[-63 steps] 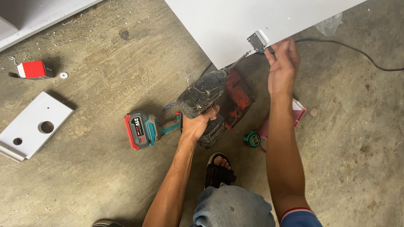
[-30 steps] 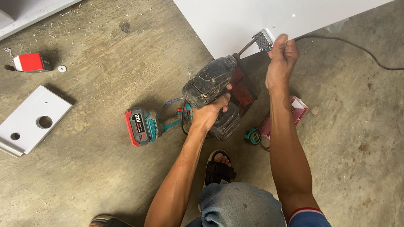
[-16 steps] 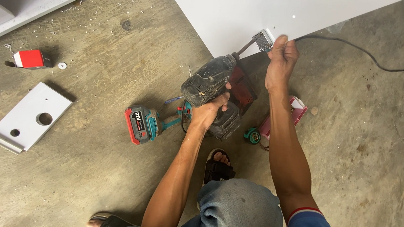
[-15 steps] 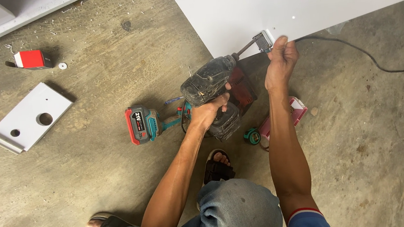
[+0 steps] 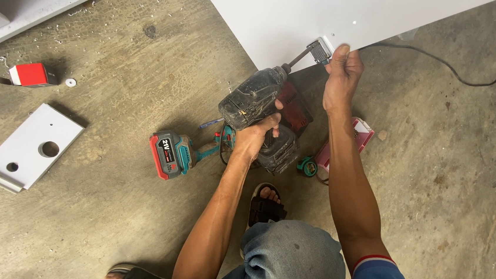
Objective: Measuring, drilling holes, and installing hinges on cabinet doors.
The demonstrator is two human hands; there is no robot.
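A small metal bracket [image 5: 319,51] sits at the near edge of a big white panel [image 5: 367,3] lying on the concrete floor [image 5: 119,226], and the tip of a worn dark cordless drill [image 5: 256,94] meets it from the lower left. The drill's long axis runs on a slant, from the grip up and to the right into the bracket. The left hand [image 5: 256,136] is clamped round the drill's grip, well back from the bracket, while the right hand [image 5: 342,76] is the nearer one: its fingers are closed on the panel's edge just beside the bracket, pinching or steadying it there. Under the drill lies a second dark red tool body, partly hidden. Left of it on the floor is a teal and red power tool [image 5: 175,154], and near the right forearm a pink box [image 5: 357,140]. A black cable [image 5: 443,68] trails right from the panel's edge. Further left lie a small white plate with two holes [image 5: 27,148] and a red and white box [image 5: 30,74]. A sandalled foot [image 5: 263,203] shows below the drill
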